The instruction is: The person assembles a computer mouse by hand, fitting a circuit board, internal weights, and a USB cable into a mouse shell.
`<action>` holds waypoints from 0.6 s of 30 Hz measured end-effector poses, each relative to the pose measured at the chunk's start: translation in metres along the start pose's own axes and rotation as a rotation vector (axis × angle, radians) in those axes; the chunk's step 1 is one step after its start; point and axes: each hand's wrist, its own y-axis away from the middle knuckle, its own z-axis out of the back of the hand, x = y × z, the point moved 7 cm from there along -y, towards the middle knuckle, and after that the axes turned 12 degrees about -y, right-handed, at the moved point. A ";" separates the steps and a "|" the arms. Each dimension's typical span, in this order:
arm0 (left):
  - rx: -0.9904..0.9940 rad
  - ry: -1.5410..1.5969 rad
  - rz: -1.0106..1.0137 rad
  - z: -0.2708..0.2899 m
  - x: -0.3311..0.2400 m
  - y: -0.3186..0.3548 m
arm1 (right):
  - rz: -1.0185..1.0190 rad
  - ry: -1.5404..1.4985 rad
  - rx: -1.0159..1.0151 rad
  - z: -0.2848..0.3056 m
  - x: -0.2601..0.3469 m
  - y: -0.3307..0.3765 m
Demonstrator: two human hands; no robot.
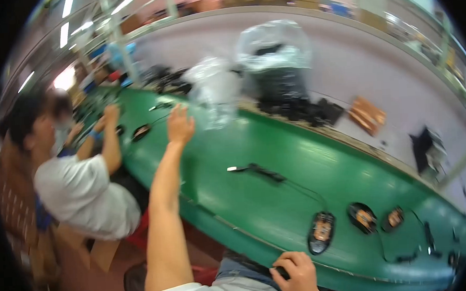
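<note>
1. Left hand [180, 124] is reaching far out over the green belt [278, 196] with the arm fully stretched, fingers spread apart and gripping nothing — it is hovering just beside a crumpled clear plastic bag [214, 88] at the belt's far edge.
2. Right hand [297, 274] is resting at the near edge of the belt, fingers curled shut around a small dark object [282, 272]; most of that object is hidden, so its kind cannot be told.
3. An opened computer mouse [322, 232] with orange inner parts showing is lying on the belt just beyond the right hand, its cable running away across the belt.
4. Two more opened mice [362, 216] [394, 218] are lying to the right of it, close together.
5. A dark cable with a plug [258, 170] is lying mid-belt, between the two hands and well apart from both.
6. A second, larger clear bag [275, 46] is standing over a dark stack behind the belt.
7. Another person in a white shirt [80, 195] is sitting at the left — both of that person's hands are working at the belt's far left end, near another mouse [140, 132].
</note>
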 end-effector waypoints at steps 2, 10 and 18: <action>0.065 -0.151 0.085 -0.004 0.057 0.030 | 0.020 0.002 0.065 -0.006 0.006 -0.001; 0.425 -0.338 0.684 -0.007 0.211 0.126 | -0.065 -0.030 0.068 -0.007 0.006 -0.008; 0.577 -0.257 0.797 -0.024 0.231 0.097 | -0.866 -0.534 0.038 -0.007 -0.023 -0.005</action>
